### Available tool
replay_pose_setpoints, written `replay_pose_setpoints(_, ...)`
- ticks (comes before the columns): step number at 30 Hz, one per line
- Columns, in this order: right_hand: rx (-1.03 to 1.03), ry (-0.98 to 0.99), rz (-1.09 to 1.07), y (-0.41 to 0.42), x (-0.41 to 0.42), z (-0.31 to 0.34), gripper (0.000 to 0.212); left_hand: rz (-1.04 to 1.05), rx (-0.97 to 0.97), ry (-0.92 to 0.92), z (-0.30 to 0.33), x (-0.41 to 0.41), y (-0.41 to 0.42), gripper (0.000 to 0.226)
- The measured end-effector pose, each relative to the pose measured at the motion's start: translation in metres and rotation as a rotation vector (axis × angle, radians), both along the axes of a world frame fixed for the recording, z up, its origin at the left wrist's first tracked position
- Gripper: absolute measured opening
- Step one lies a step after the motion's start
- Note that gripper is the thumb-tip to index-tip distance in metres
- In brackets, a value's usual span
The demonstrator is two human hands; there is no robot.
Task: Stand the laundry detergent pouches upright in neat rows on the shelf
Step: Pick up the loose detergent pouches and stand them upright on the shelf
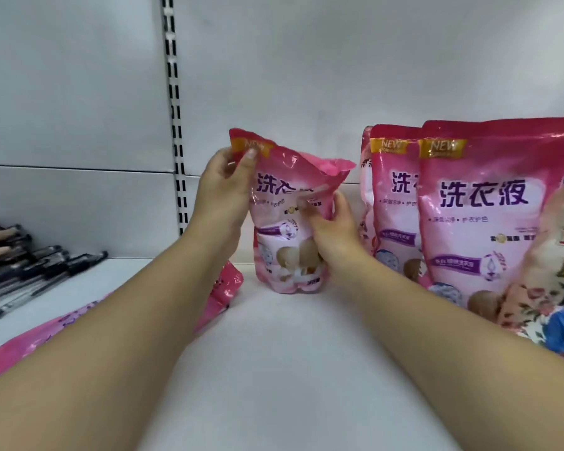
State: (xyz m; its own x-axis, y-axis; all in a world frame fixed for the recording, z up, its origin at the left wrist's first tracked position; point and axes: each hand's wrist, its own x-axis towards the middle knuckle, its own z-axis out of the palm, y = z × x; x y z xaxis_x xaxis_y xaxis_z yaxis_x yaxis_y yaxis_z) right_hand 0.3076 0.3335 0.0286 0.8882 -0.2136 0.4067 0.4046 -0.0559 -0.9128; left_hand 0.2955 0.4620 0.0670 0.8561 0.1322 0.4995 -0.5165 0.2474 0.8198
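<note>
A pink detergent pouch (pixel 284 229) stands on the white shelf (pixel 274 353) near the back wall, its top right corner folded over. My left hand (pixel 225 187) pinches the pouch's top left corner by the yellow NEW tag. My right hand (pixel 334 227) grips its right side at mid height. Three more pink pouches stand upright in a row on the right, the nearest one (pixel 482 209) largest in view. Another pink pouch (pixel 46 333) lies flat on the shelf at the left, partly hidden under my left forearm.
Several black pens and brushes (pixel 30 268) lie on the shelf at the far left. A slotted metal upright (pixel 176 125) runs up the back wall. A floral-printed pack (pixel 554 288) leans at the right edge in front of the standing pouches.
</note>
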Motion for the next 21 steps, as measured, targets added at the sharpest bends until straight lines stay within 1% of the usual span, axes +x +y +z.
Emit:
replay_pose_setpoints(2,0.024,0.007,-0.011,-0.003,0.007,0.001,0.041,0.0,0.056,-0.015,-0.003,0.0,-0.002,0.01)
replay_pose_setpoints(4,0.101,0.027,0.024,0.0,0.007,0.003,0.039,0.03,0.086,-0.034,-0.005,0.0,-0.006,0.01)
replay_pose_setpoints(6,0.162,0.001,0.066,0.003,0.0,0.01,0.033,0.06,0.022,-0.015,-0.004,0.002,-0.004,0.01)
replay_pose_setpoints(8,0.164,-0.075,0.103,0.001,-0.003,0.018,0.039,0.064,-0.092,0.012,-0.002,0.003,0.001,0.011)
replay_pose_setpoints(9,0.157,-0.12,0.121,0.0,-0.005,0.022,0.035,0.067,-0.144,0.012,-0.002,0.004,0.002,0.012)
replay_pose_setpoints(11,0.178,-0.192,0.134,0.001,-0.008,0.03,0.014,0.08,-0.202,-0.014,-0.001,0.003,0.003,0.011)
replay_pose_setpoints(12,0.213,-0.208,0.111,0.003,-0.01,0.032,0.015,0.077,-0.222,-0.021,-0.001,0.002,0.003,0.01)
replay_pose_setpoints(14,0.273,-0.215,0.046,0.008,-0.011,0.032,0.025,0.018,-0.225,-0.001,-0.001,0.002,0.005,0.006)
replay_pose_setpoints(15,0.307,-0.205,0.021,0.008,-0.009,0.032,0.025,-0.047,-0.189,0.044,-0.002,0.002,0.007,0.013)
replay_pose_setpoints(16,0.355,-0.188,0.02,0.007,-0.009,0.033,0.024,-0.121,-0.099,0.112,-0.003,0.003,0.008,0.023)
replay_pose_setpoints(17,0.414,-0.177,0.038,0.004,-0.007,0.033,0.022,-0.187,0.034,0.178,-0.004,0.003,0.009,0.029)
replay_pose_setpoints(18,0.449,-0.172,0.063,0.002,-0.007,0.034,0.02,-0.222,0.144,0.222,-0.007,0.004,0.01,0.027)
replay_pose_setpoints(19,0.429,-0.164,0.071,0.0,-0.007,0.033,0.017,-0.214,0.192,0.239,-0.01,0.005,0.01,0.019)
replay_pose_setpoints(20,0.368,-0.136,0.062,0.001,-0.007,0.029,0.015,-0.186,0.178,0.246,-0.011,0.006,0.011,0.01)
replay_pose_setpoints(21,0.291,-0.081,0.05,0.003,-0.005,0.024,0.019,-0.157,0.139,0.247,-0.011,0.008,0.011,0.005)
